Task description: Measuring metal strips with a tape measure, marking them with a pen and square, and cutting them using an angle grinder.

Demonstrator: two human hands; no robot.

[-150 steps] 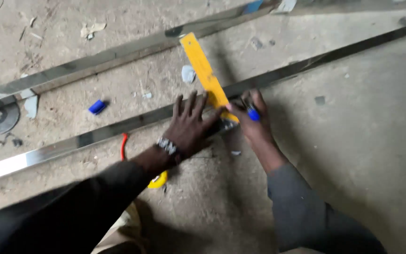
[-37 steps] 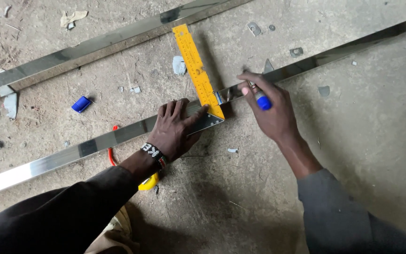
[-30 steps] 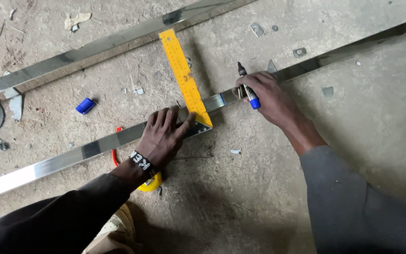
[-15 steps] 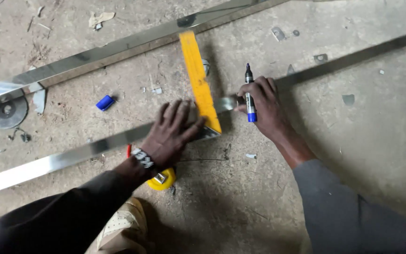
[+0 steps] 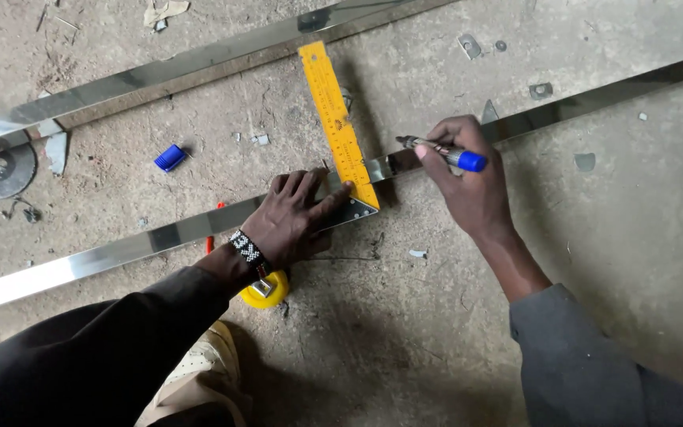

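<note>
My left hand [image 5: 298, 221] presses flat, fingers spread, on the yellow square [image 5: 340, 130] where it crosses the nearer steel bar [image 5: 160, 237] lying on the concrete floor [image 5: 634, 237]. My right hand [image 5: 468, 186] is closed around a blue-capped marker [image 5: 440, 152], its tip seemingly just above the bar beside the square.

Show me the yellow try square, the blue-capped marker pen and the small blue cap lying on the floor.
yellow try square [image 5: 333, 119], head view, middle of its blade.
blue-capped marker pen [image 5: 468, 160], head view, its blue end, in the right hand.
small blue cap [image 5: 170, 156], head view, its middle.
</note>
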